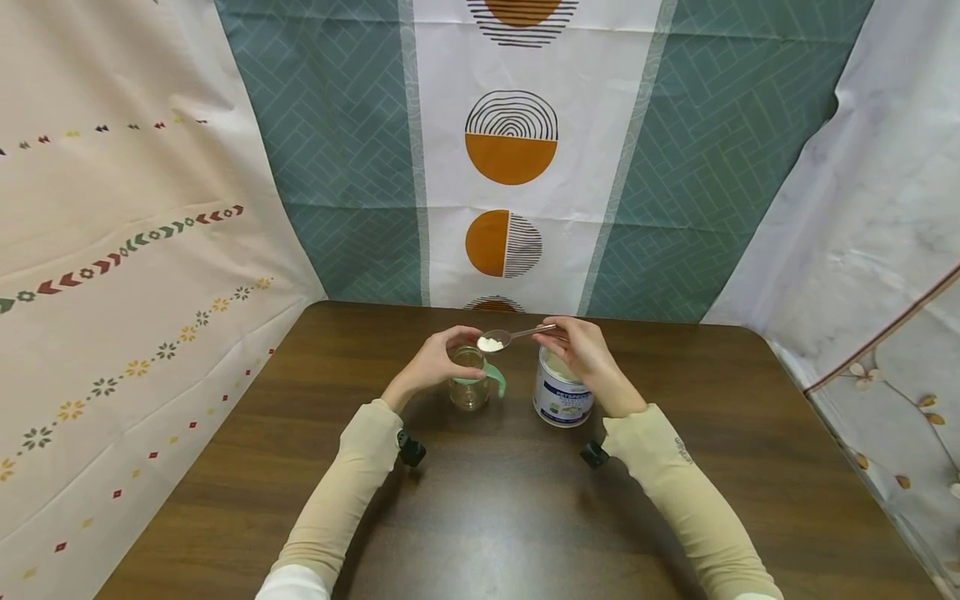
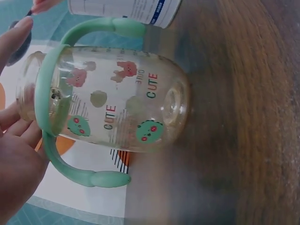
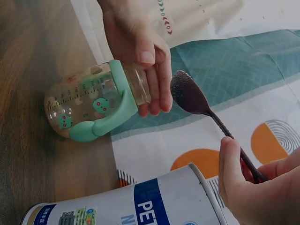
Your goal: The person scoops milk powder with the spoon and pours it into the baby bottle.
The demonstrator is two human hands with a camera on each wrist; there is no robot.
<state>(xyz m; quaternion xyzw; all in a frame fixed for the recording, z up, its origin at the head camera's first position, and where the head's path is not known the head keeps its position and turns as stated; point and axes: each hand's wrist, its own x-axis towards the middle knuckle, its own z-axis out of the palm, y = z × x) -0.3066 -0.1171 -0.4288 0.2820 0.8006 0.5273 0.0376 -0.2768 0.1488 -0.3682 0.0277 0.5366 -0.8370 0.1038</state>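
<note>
On the table, head view: my left hand (image 1: pixel 438 360) wraps the top of the clear bottle (image 1: pixel 469 382), fingers curled round its neck; I judge this is to steady it upright on the table (image 1: pixel 495 508).
Head view, right side: my right hand (image 1: pixel 585 354) pinches the handle of the spoon (image 1: pixel 510 337); the bowl, heaped with white powder (image 1: pixel 491 343), sits just past my left fingertips, above the bottle mouth. Level hold, presumably so nothing spills.
Head view, tin: open powder tin (image 1: pixel 562 390) stands under my right palm, just beside the bottle.
Left wrist view: bottle body (image 2: pixel 112 108) with green handles (image 2: pixel 93 176) and "CUTE" print; it looks empty. My fingers (image 2: pixel 18 140) close on the neck end, clear of the handles.
Right wrist view: left fingers (image 3: pixel 150 79) grip the bottle (image 3: pixel 86 105) at its rim; spoon bowl (image 3: pixel 187 93) is near those fingertips, not touching. My thumb and fingers (image 3: pixel 234 173) clamp the handle's far end, above the tin (image 3: pixel 140 206).
</note>
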